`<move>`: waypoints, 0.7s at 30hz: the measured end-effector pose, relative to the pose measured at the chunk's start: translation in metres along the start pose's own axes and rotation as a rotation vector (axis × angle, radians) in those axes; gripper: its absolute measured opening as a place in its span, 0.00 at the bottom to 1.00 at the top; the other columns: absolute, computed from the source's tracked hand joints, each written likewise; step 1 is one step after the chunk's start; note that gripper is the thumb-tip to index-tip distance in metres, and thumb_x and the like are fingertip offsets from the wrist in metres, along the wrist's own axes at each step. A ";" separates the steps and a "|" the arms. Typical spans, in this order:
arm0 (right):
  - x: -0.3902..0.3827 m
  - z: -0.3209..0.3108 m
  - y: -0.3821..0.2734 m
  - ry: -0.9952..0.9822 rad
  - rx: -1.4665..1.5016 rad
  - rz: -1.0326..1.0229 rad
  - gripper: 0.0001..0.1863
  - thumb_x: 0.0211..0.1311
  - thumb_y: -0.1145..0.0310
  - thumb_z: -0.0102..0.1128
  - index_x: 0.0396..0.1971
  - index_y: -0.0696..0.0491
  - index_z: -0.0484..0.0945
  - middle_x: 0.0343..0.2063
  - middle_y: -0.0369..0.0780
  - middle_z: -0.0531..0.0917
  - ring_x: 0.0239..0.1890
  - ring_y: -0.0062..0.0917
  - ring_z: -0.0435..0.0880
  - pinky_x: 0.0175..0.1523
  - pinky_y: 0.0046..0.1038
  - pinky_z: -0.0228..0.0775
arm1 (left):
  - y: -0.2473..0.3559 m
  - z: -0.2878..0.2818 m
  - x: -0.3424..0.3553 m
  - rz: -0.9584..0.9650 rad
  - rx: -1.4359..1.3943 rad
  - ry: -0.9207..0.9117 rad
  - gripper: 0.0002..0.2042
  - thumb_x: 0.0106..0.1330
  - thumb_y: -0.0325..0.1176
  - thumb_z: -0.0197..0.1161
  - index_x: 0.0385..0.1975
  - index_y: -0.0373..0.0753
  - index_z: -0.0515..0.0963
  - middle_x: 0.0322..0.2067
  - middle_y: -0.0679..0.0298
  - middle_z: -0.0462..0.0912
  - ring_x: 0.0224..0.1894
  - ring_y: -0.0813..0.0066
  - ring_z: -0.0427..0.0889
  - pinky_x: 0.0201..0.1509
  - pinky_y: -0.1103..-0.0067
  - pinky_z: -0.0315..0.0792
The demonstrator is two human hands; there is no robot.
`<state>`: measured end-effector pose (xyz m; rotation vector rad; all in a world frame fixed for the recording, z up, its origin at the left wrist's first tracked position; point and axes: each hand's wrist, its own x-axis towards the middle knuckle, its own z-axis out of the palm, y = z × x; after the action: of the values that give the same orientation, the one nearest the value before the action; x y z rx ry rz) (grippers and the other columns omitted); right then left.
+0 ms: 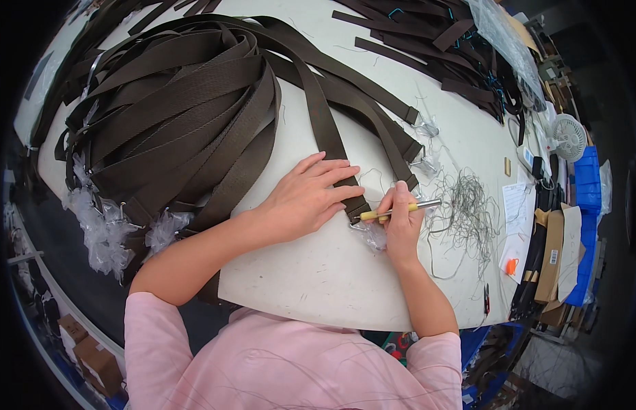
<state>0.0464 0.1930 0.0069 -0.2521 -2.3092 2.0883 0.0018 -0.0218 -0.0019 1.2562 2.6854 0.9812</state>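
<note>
Two bare hands are at the end of one dark brown strap (329,137) on a white table (311,280). The left hand (305,199) lies flat, fingers spread across the strap just above its end. The right hand (403,222) pinches a yellow stick tool (370,215). Its tip is at the strap's end, but I cannot tell if they touch. Bare table runs down to the near edge, by the pink shirt (263,355). A big strap pile (174,109) fills the left; messy thread (465,212) lies right. Papers (515,208) have writing too small to read.
</note>
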 end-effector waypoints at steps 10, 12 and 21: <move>0.001 -0.001 0.002 0.002 0.036 -0.010 0.29 0.83 0.55 0.41 0.18 0.54 0.71 0.15 0.32 0.71 0.17 0.14 0.70 0.25 0.18 0.62 | -0.001 0.000 0.000 -0.002 -0.007 -0.009 0.19 0.68 0.34 0.65 0.59 0.48 0.78 0.66 0.64 0.73 0.71 0.66 0.66 0.79 0.61 0.52; 0.001 -0.002 0.003 0.030 0.049 -0.003 0.29 0.83 0.55 0.41 0.18 0.55 0.71 0.15 0.32 0.70 0.18 0.14 0.69 0.25 0.19 0.63 | -0.001 0.000 0.000 0.002 -0.004 -0.007 0.19 0.68 0.34 0.65 0.59 0.48 0.78 0.66 0.64 0.73 0.71 0.66 0.66 0.79 0.61 0.52; 0.001 -0.002 0.003 0.000 0.012 -0.005 0.30 0.83 0.54 0.41 0.18 0.55 0.71 0.15 0.32 0.71 0.18 0.13 0.67 0.25 0.19 0.60 | -0.001 -0.001 0.000 -0.006 -0.025 -0.011 0.21 0.67 0.31 0.65 0.60 0.48 0.78 0.67 0.65 0.72 0.71 0.64 0.66 0.78 0.59 0.53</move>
<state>0.0462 0.1953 0.0038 -0.2456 -2.2935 2.0995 0.0011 -0.0223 -0.0017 1.2446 2.6585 1.0006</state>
